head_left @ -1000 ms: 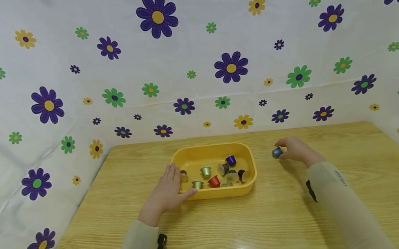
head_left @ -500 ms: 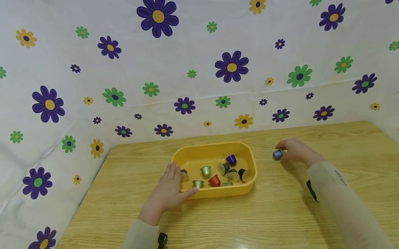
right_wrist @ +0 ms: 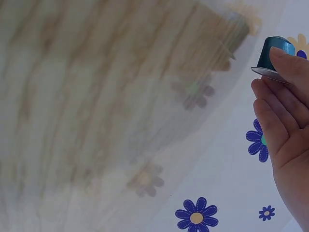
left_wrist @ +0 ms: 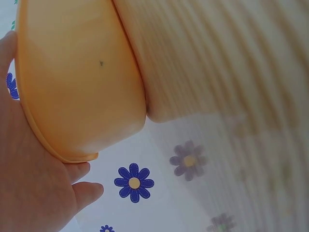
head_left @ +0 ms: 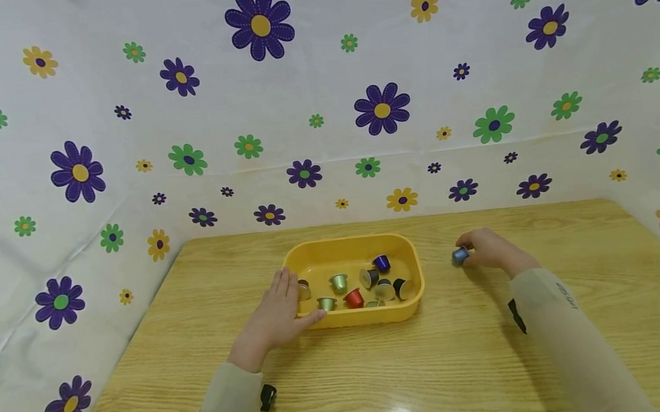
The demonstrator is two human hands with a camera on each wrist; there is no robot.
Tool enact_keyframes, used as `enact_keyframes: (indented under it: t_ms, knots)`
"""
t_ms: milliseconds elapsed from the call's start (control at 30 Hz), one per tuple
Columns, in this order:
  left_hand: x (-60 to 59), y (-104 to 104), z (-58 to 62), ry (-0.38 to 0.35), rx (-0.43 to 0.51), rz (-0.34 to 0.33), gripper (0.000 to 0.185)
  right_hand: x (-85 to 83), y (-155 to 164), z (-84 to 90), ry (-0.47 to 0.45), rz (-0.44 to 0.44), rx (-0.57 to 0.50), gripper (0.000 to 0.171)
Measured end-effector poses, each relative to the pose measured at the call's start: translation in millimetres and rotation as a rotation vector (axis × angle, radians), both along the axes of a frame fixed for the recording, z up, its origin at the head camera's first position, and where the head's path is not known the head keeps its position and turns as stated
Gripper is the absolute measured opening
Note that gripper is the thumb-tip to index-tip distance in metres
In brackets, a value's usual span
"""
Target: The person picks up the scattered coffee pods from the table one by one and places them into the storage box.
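In the head view, a blue coffee capsule (head_left: 459, 257) is pinched between the thumb and fingers of my right hand (head_left: 491, 250), low over the table to the right of the tray. The right wrist view shows this capsule (right_wrist: 275, 54) with its flat lid turned down and the thumb against its side. My left hand (head_left: 274, 312) rests on the left end of the yellow tray (head_left: 363, 318), fingers straight along the rim and thumb stretched over the front corner. Inside lie several capsules: a red one (head_left: 354, 299), a dark blue one (head_left: 381, 263), a light green one (head_left: 339, 284), and others.
The tray stands on a wood-grain table (head_left: 367, 366). Behind the table and along its sides hangs a white flower-print sheet (head_left: 319, 82). Dark straps (head_left: 268, 397) show at both wrists, below the sleeves.
The right hand and its blue capsule have shifted down very slightly in the head view. My left hand keeps its place on the tray, and the capsules inside have not moved.
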State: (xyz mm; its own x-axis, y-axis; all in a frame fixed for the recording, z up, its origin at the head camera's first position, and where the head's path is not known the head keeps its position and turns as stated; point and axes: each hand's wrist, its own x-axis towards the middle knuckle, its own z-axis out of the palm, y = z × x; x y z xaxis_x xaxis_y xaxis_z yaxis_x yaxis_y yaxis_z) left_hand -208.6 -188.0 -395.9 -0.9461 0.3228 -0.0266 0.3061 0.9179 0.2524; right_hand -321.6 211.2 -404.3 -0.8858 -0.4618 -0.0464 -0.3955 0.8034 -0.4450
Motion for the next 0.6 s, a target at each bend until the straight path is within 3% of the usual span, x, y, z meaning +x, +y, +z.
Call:
enact_keyframes:
  t_ms: [600]
  knots:
    - [-2.7,0,-3.2,-0.006,-0.014,0.003,0.1,11.9,-11,23.7,0.082,0.033,-0.02,0.035]
